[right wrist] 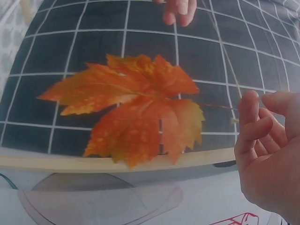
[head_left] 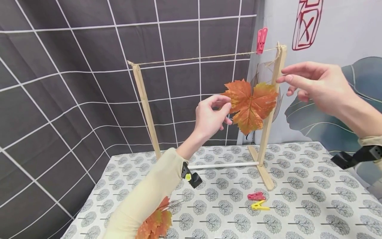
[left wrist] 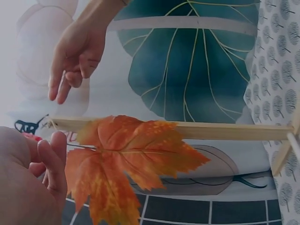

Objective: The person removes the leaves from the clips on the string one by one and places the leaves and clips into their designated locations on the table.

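Observation:
An orange-and-yellow artificial maple leaf (head_left: 250,103) hangs stem up near the right post, below a pink clothespin (head_left: 261,40) on the string (head_left: 191,59). My left hand (head_left: 212,114) is raised at the leaf's left edge, fingers loosely bent, overlapping it in the head view. Space shows between this hand (right wrist: 179,10) and the leaf (right wrist: 140,103) in the right wrist view. My right hand (head_left: 319,83) hovers right of the post, thumb and forefinger close together, holding nothing visible. In the left wrist view the stem (left wrist: 82,146) runs behind the left fingers (left wrist: 56,161).
The wooden frame (head_left: 265,132) has two posts and a white lower bar (head_left: 223,165). On the tree-print tablecloth (head_left: 215,205) lie a pink clothespin (head_left: 256,196), a yellow clothespin (head_left: 260,205) and more leaves (head_left: 155,224), partly behind my left sleeve. A dark gridded curtain (head_left: 89,83) hangs behind.

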The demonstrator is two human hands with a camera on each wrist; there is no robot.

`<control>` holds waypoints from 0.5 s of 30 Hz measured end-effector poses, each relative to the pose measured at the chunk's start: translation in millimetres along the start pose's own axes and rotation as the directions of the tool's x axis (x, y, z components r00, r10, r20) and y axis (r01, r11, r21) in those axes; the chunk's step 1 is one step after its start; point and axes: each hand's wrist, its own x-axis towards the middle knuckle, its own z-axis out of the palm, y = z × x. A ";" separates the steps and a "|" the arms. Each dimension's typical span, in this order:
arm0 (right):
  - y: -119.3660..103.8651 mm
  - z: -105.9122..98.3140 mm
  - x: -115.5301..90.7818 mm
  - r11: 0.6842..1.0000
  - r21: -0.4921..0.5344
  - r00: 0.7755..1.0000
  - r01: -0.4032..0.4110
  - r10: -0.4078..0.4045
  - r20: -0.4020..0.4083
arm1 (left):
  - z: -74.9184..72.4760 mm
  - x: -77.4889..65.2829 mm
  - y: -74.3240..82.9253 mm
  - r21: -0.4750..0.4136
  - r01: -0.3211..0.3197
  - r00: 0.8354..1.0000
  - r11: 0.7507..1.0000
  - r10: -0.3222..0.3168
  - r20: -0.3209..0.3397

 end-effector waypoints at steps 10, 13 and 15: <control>-13.6 -7.2 17.4 0.999 -0.047 0.999 0.028 -0.029 -0.032 | 13.8 26.1 14.8 0.074 0.001 0.999 0.997 0.003 -0.044; -15.6 -9.9 20.9 0.999 -0.032 0.999 0.022 -0.024 -0.042 | 17.4 30.8 16.8 0.064 0.002 0.998 0.998 0.001 -0.055; -17.2 -11.4 23.2 0.999 -0.031 0.999 0.012 -0.013 -0.049 | 19.6 34.1 17.4 0.059 -0.003 0.998 0.998 0.007 -0.067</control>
